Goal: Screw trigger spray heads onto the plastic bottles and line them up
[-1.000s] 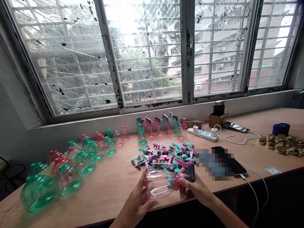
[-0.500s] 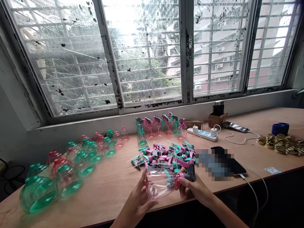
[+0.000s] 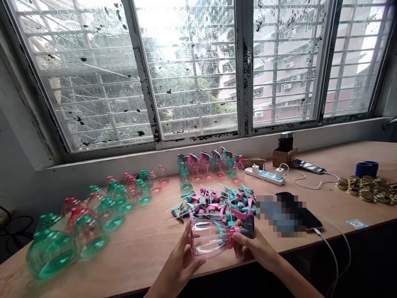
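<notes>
A clear pink spray bottle [image 3: 207, 239] lies sideways in the air over the table's front edge, its base to the left. My left hand [image 3: 182, 254] is closed around the base end. At the neck, my right hand [image 3: 252, 244] grips the pink collar of the trigger sprayer [image 3: 248, 225], thumb on the near side; some of its fingers are hidden behind. The sprayer head sits on the bottle's mouth. Just beyond the bottle is a pile of loose trigger sprayers [image 3: 214, 200] in pink, green and grey, with thin tubes.
Several open green and pink bottles [image 3: 91, 236] stand at the left. Bottles with sprayers [image 3: 206, 167] line the window wall. Rightward are a power strip [image 3: 265, 175], a phone [image 3: 297, 211] on a cable, blue rings [image 3: 366, 169] and gold-coloured pieces [image 3: 359, 188].
Almost nothing differs. Both hands keep their hold on the pink spray bottle, and the view has shifted very slightly.
</notes>
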Demonstrator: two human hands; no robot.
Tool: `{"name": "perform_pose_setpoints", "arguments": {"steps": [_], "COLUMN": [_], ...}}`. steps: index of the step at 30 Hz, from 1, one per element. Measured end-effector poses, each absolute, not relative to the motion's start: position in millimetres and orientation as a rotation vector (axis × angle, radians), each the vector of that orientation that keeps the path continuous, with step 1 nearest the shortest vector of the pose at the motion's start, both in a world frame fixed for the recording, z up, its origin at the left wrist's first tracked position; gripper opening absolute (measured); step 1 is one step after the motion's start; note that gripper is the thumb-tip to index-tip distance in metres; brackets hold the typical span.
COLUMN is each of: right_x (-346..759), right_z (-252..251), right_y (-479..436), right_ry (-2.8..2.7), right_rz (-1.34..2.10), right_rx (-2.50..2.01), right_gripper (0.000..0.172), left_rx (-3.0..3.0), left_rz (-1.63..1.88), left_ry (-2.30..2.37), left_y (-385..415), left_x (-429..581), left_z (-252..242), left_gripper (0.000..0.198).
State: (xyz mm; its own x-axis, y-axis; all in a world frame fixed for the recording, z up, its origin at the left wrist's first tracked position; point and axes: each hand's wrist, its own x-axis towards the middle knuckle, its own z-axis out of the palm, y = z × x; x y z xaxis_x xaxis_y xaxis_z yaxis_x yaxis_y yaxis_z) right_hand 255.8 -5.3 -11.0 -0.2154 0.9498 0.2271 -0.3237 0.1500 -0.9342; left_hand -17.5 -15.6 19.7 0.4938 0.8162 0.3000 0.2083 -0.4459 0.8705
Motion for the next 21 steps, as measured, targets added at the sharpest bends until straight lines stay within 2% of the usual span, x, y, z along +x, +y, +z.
{"name": "perform_pose_setpoints", "arguments": {"steps": [7,17,21], "right_x": [255.5,255.2,255.0], "right_z": [-8.7,-8.5,-7.3], "right_y": [-6.2,-5.9,-6.0], "right_ry": [-1.238,-1.249,-1.25], "right_rz": [1.367,1.359,1.36], "right_rx": [-0.714,-0.714,-0.717], "right_gripper": [0.046,0.044,0.047], "left_rx": [1.909,1.867,1.898], "left_rz": [0.916,0.939,0.932], "left_ry": [0.797,0.842,0.828], "left_y": [-12.7,-10.7,-12.7], "left_x": [-17.3,-19.7,-17.8], "left_z": [21.7,12.3,17.0], "left_gripper": [0.099,0.091,0.099]}}
